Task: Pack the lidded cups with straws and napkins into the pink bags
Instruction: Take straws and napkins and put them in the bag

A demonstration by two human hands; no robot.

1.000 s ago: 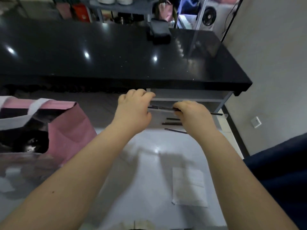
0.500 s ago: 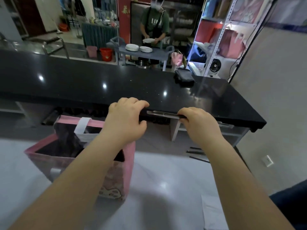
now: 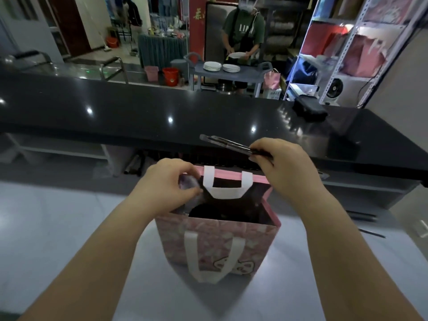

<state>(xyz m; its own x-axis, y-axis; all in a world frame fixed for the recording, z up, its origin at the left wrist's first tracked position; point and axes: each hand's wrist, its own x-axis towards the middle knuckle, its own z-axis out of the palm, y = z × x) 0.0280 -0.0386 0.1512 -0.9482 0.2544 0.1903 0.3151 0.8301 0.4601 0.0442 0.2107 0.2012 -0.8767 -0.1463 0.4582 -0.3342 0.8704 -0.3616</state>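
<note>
Stands now dead centre beneath both hands, no longer off to the left as half a second ago: tall pink patterned paper bag (image 3: 217, 246) with white ribbon handles, open on the glossy white table (image 3: 58, 228). Left hand (image 3: 169, 184) curled at the bag's far left rim, pinching a pale translucent scrap (image 3: 188, 183) too blurred to name; right hand (image 3: 291, 172) above the right rim, pinching thin dark straws (image 3: 225, 142) that point left. Beyond, long glossy black counter (image 3: 139, 112) bearing a black box (image 3: 309, 108), then a grey cart (image 3: 254, 74) of white plates (image 3: 212, 66), a person in green (image 3: 243, 28), a metal shelf rack (image 3: 301, 54) at right.
</note>
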